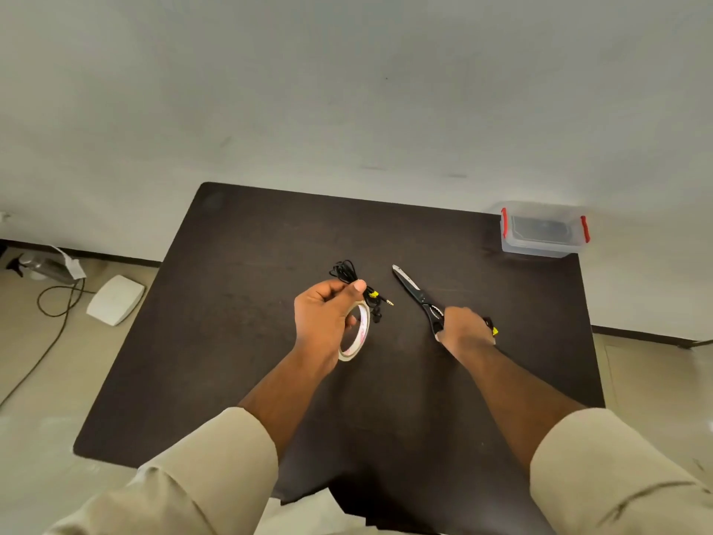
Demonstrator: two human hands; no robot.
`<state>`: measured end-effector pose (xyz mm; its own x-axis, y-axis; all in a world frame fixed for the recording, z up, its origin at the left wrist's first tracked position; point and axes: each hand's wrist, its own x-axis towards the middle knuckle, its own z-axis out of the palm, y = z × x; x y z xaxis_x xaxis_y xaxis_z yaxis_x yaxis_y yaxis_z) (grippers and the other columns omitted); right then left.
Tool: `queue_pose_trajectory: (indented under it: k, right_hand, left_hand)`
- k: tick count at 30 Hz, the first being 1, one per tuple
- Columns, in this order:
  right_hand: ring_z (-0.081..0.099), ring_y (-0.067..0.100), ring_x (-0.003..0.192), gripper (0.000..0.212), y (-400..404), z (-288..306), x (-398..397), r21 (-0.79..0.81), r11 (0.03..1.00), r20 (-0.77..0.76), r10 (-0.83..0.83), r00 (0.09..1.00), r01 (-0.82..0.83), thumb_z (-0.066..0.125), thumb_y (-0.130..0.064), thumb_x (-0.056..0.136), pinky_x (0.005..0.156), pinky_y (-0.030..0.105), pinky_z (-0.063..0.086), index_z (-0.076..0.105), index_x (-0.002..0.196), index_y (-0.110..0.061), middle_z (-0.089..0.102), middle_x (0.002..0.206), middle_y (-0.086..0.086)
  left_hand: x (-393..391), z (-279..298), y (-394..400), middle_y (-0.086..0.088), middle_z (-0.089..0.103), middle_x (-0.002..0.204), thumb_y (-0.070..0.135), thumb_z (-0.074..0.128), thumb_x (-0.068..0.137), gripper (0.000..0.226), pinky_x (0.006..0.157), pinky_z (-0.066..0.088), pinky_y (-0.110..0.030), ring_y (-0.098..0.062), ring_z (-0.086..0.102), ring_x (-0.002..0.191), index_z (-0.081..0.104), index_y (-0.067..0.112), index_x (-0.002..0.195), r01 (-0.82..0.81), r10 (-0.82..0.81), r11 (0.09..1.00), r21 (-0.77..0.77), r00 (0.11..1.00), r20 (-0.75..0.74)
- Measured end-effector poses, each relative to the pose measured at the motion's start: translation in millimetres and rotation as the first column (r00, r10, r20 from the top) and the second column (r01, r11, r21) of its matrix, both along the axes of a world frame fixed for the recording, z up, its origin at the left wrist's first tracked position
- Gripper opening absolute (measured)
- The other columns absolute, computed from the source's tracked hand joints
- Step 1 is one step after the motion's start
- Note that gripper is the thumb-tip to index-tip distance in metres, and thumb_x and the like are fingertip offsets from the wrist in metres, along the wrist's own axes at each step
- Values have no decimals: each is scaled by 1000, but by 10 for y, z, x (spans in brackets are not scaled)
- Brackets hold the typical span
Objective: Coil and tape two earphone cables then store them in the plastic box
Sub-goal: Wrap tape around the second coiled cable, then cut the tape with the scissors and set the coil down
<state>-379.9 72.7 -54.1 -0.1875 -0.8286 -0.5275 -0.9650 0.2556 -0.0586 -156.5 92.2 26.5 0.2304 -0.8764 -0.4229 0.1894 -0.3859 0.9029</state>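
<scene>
My left hand (324,322) grips a roll of pale tape (357,334) just above the dark table (231,341). Its thumb and fingers also pinch a coiled black earphone cable (343,270), whose yellow tag, jack and earbuds hang to the right of the thumb. My right hand (465,330) is curled down over the handles of black scissors (411,285), which lie with the blades pointing far-left. A second black earphone (492,328) with a yellow tag peeks out from under that hand, mostly hidden. The clear plastic box (540,247) with red clips stands at the table's far right corner.
The table stands against a white wall. On the floor to the left are a white flat device (115,299), a dark trailing cord (58,303) and a spray bottle (38,266).
</scene>
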Motion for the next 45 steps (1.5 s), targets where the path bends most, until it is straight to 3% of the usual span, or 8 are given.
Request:
queue_pose_trajectory:
  k: [13,19,21,23,26,30,40,45]
  right_hand:
    - [52,31,112,32,-213,-172,-100,-53,994,55,93,994,-91,66,-22,86,87,37,46,58,113,-8,54,120,13]
    - [59,27,105,21,-268,15,-49,35,999,17,15,1000,-16,50,-20,83,92,41,33,55,103,-18,63,104,5]
    - [62,20,92,17,-298,132,-52,143,989,139,-45,989,25,51,-16,86,84,30,38,58,102,-15,62,95,3]
    - [62,12,67,8,-273,311,-60,331,937,479,-266,836,109,53,-14,91,63,22,39,61,91,-16,67,82,2]
    - [63,12,71,15,-159,629,-154,437,897,773,-412,483,65,61,-35,91,62,26,33,57,89,-21,67,77,-1]
    - [62,17,73,63,0,976,-220,363,921,891,-297,344,-143,61,-71,74,58,22,38,61,94,-12,65,78,6]
    - [55,17,73,46,203,1374,-305,230,934,831,-42,554,-274,57,-59,85,74,39,31,63,89,-13,64,77,9]
    - [58,12,64,54,122,1501,-238,236,937,785,-28,619,-257,62,-62,72,72,28,42,61,88,-10,64,68,3]
  left_hand:
    - [-71,-117,57,-4,70,67,33,82,75,26,39,41,-21,-12,52,43,66,15,67,23,-26,991,135,999,23]
    - [-28,-83,39,-8,61,65,26,79,80,25,42,41,-23,-14,51,46,59,13,70,55,-58,991,120,998,21]
    - [-8,-55,25,-7,61,65,24,77,82,27,43,42,-25,-16,54,47,55,12,72,66,-63,991,119,998,-29]
    - [16,-26,8,-8,61,66,22,74,85,27,43,42,-27,-18,54,48,52,12,74,63,-51,991,120,994,-101]
    - [78,26,-3,-8,59,64,22,75,84,27,43,40,-27,-19,52,46,51,12,75,70,-49,989,133,986,-157]
    - [140,92,-25,-4,53,60,25,76,81,26,39,33,-22,-15,47,42,52,14,78,85,-44,975,206,980,-196]
    - [160,165,-81,4,51,58,40,71,79,39,36,29,-19,-11,42,42,54,21,49,58,66,931,360,944,-324]
    - [91,179,-106,2,56,54,38,77,77,30,37,33,-20,-10,45,40,62,16,62,-35,131,929,368,963,-237]
